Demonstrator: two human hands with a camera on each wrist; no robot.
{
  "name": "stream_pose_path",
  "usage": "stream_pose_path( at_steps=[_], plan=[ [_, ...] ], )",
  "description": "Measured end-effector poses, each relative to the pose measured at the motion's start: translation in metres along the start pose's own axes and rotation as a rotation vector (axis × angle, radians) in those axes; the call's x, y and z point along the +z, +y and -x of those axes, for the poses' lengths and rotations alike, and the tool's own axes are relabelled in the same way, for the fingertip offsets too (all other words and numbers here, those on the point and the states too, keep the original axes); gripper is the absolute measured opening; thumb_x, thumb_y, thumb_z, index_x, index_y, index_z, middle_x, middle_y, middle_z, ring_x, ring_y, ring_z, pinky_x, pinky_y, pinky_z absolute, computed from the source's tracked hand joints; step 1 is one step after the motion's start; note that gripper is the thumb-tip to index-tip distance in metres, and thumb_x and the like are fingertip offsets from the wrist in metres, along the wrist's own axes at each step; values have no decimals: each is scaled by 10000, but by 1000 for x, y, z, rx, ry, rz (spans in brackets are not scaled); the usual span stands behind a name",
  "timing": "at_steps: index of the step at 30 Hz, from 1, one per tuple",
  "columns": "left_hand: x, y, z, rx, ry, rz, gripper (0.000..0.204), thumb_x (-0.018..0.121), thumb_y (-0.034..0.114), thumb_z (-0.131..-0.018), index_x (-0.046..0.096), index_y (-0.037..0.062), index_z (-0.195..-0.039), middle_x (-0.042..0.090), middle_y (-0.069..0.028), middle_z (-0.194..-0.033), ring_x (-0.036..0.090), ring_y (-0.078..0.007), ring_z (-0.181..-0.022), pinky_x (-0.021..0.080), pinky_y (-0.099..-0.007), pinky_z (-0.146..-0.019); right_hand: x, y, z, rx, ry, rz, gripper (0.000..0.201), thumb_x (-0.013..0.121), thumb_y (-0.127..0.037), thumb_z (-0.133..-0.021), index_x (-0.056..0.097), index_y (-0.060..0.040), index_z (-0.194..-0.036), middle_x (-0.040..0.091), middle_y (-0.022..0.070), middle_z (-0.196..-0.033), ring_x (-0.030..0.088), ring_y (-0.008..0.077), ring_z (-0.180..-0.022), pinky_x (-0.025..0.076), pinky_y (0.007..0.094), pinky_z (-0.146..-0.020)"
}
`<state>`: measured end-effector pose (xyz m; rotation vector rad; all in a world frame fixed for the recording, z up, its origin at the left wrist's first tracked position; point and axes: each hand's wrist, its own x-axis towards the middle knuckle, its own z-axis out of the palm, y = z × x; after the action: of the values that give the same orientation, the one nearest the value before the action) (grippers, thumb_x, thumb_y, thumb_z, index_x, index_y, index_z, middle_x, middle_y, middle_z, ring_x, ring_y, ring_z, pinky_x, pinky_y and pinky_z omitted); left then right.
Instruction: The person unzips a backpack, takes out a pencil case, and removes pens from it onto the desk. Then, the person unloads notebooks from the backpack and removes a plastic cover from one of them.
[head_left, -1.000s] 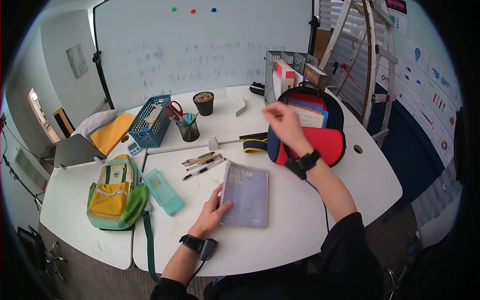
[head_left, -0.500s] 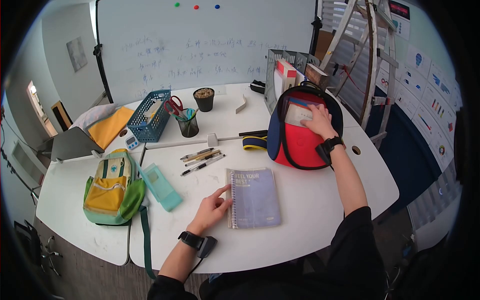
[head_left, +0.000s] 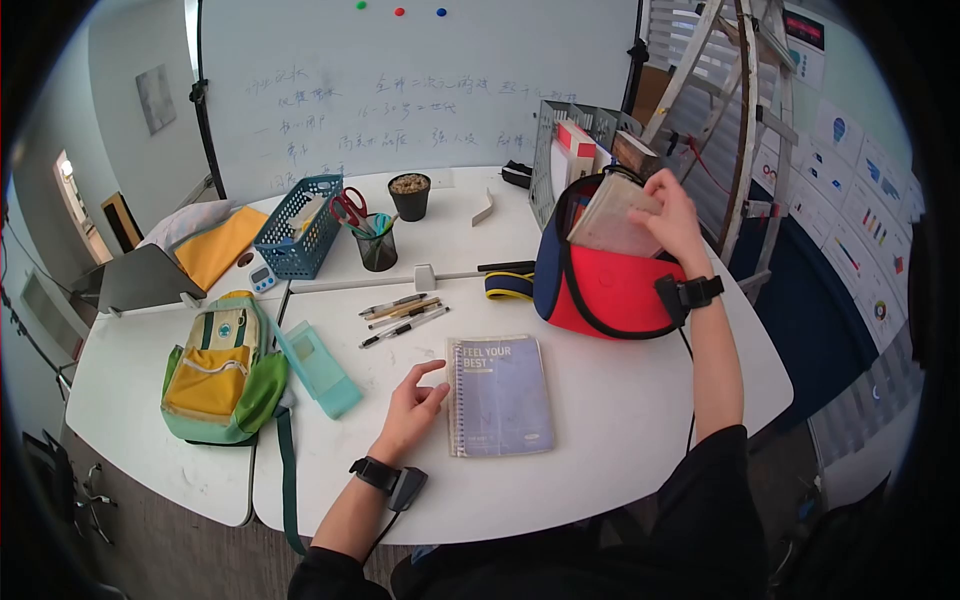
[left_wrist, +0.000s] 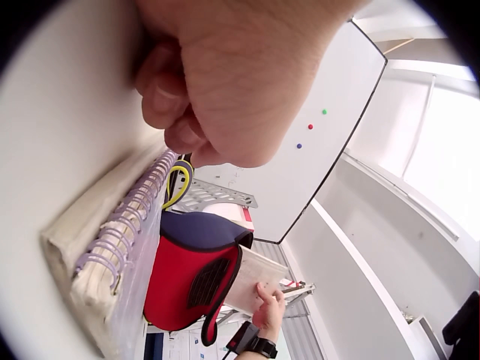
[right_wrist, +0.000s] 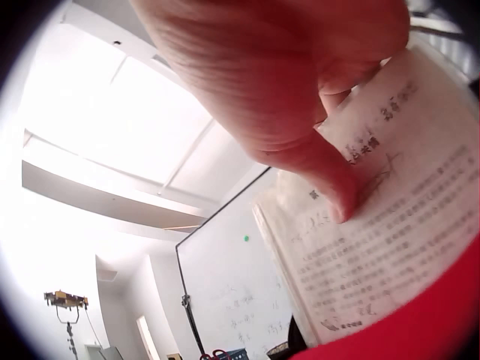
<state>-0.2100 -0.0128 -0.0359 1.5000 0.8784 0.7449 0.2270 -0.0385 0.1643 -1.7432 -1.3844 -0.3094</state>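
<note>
My right hand (head_left: pixel 676 222) pinches a thin pale printed booklet (head_left: pixel 612 216), which stands partly out of the open red and navy backpack (head_left: pixel 618 293). In the right wrist view the thumb lies on the booklet's text page (right_wrist: pixel 375 247). A purple spiral notebook (head_left: pixel 503 395) lies flat on the table. Just left of its spiral edge is my left hand (head_left: pixel 408 410), fingers loosely bent and holding nothing. The left wrist view shows the notebook's coil (left_wrist: pixel 124 225) beside that hand (left_wrist: pixel 232 82).
Several pens (head_left: pixel 405 318) lie behind the notebook. To the left are a teal case (head_left: pixel 318 370) and a green and yellow backpack (head_left: pixel 215 385). Farther back stand a blue basket (head_left: pixel 300 228), a pen holder (head_left: pixel 377 246), a potted plant (head_left: pixel 410 197) and a file rack (head_left: pixel 545 150).
My right hand reached into the red backpack and has raised the booklet partly out of it. The left hand has come off the notebook, which was shifted slightly right and turned earlier.
</note>
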Motion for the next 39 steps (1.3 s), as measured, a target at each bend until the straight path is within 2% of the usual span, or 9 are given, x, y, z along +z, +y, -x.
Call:
stream_pose_path(
  at_steps=[8, 11, 16, 20, 22, 23, 28, 33, 39],
  plan=[
    [-4, 11, 2, -30, 19, 184, 409, 616, 222, -988, 535, 67, -1357, 479, 49, -595, 435, -59, -540, 352, -218, -503, -67, -99, 4, -230, 250, -94, 396, 774, -26, -762, 515, -37, -1061, 711, 128, -939, 699, 248, -905, 516, 334, -802],
    [-8, 10, 1, 9, -20, 258, 415, 561, 288, -1011, 537, 40, -1342, 497, 27, -627, 469, -75, -549, 391, -222, -491, -74, -113, 8, -78, -71, -514, 406, 770, -63, -804, 514, -56, -1119, 685, 90, -993, 637, 117, -878, 508, 287, -778],
    [-10, 2, -3, 167, -50, 321, 473, 478, 393, -1030, 567, 22, -1308, 629, -59, -964, 603, -137, -1001, 541, -299, -760, -10, -99, 32, 24, -615, -565, 488, 821, -105, -747, 532, -57, -1138, 658, 47, -917, 614, 124, -809, 499, 269, -740],
    [-13, -4, -5, 182, -87, 318, 466, 476, 384, -1032, 576, 16, -1299, 634, -78, -1091, 586, -156, -1105, 526, -335, -882, 65, -95, 80, 213, -1069, -587, 530, 805, -75, -765, 514, -39, -1207, 678, 80, -1037, 634, 144, -967, 498, 300, -846],
    [-11, -5, -6, 161, -60, 276, 462, 497, 388, -1026, 574, 18, -1292, 634, -94, -1139, 582, -176, -1130, 517, -347, -912, 105, -85, 101, 45, -941, -443, 512, 785, -82, -792, 512, -20, -1220, 682, 128, -1066, 646, 186, -1012, 499, 328, -893],
    [-10, -7, -7, 162, -61, 272, 462, 497, 388, -1026, 574, 18, -1292, 634, -94, -1139, 582, -176, -1130, 517, -347, -912, 110, -87, 105, -4, -884, -385, 517, 774, -139, -789, 531, 8, -1221, 671, 198, -1120, 657, 301, -1083, 503, 370, -933],
    [-9, -8, -9, 90, 33, 296, 373, 652, 202, -966, 582, 1, -1272, 651, -109, -1186, 620, -177, -1078, 539, -325, -877, 103, -101, 88, -59, -634, -496, 319, 720, -117, -862, 607, -9, -1140, 703, 122, -1127, 677, 237, -1056, 515, 363, -941],
    [-10, -6, -10, 51, 37, 295, 351, 654, 198, -968, 592, 2, -1253, 668, -112, -1123, 651, -173, -961, 554, -307, -807, 72, -77, 53, -178, -150, -162, 194, 664, -124, -870, 636, -27, -1036, 705, 138, -1016, 665, 319, -1015, 524, 398, -886],
    [-10, -8, -10, 42, 46, 276, 337, 665, 182, -960, 602, -4, -1234, 674, -111, -1069, 656, -165, -869, 554, -299, -737, 66, 42, 28, 36, -71, 245, 568, 693, -197, -836, 510, -63, -1356, 606, 202, -1244, 546, 392, -1206, 433, 440, -1058]
  ],
)
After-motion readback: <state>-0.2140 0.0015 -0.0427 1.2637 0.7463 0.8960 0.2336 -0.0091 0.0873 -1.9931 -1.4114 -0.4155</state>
